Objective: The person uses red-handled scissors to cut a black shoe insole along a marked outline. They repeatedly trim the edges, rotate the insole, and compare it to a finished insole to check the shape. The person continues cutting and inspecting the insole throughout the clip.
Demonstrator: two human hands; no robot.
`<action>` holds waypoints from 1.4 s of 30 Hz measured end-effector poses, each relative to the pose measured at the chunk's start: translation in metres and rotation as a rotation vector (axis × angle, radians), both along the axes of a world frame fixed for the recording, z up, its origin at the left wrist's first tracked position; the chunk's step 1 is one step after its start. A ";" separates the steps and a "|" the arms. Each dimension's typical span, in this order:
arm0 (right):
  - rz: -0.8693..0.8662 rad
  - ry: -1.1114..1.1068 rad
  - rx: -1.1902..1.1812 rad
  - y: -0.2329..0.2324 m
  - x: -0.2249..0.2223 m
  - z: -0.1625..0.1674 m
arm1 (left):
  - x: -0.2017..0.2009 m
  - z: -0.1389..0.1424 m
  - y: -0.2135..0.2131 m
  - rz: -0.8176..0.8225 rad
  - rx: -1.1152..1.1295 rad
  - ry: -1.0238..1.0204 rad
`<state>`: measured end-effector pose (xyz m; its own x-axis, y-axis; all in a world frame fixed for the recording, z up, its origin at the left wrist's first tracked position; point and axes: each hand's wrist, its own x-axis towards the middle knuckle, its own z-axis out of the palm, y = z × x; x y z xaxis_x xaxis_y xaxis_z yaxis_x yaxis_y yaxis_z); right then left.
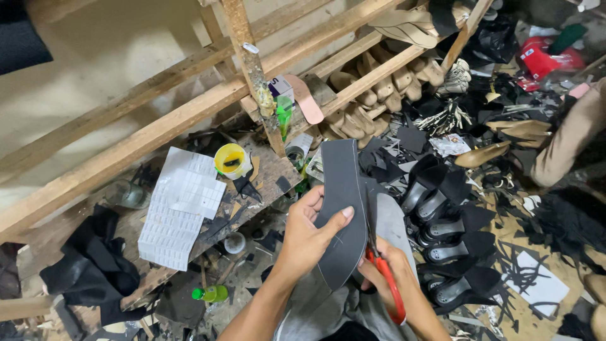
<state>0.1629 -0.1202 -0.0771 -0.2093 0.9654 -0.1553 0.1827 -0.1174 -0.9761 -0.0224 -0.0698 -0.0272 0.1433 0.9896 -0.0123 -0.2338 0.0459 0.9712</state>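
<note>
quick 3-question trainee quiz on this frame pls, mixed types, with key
1. True or false: the left hand holds the dark grey sheet by its edge.
2. The right hand holds scissors with handles of which colour? A green, B red, C yellow.
3. Fill in: the yellow cup stands on the wooden ____.

Key: 1 true; 2 B; 3 bench.

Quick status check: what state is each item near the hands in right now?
left hand: gripping the dark sheet, thumb on top
right hand: closed around the scissor handles
dark sheet: held up, partly cut along its right edge
red-handled scissors: blades into the sheet's edge
yellow cup: upright, open
green-capped bottle: lying on its side, capped
</note>
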 end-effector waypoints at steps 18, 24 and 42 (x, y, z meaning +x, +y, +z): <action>-0.046 -0.140 0.173 0.000 0.003 0.006 | 0.011 -0.010 -0.001 0.019 0.003 -0.072; -0.093 -0.244 0.131 -0.002 0.003 0.001 | 0.015 -0.013 -0.001 0.023 -0.021 -0.123; -0.109 -0.183 -0.074 0.002 0.011 -0.011 | 0.018 -0.022 0.000 0.037 0.027 -0.154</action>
<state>0.1734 -0.1184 -0.0881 -0.0664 0.9654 -0.2522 0.3381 -0.2161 -0.9160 -0.0041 -0.0695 -0.0490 0.1048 0.9939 0.0338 -0.3811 0.0087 0.9245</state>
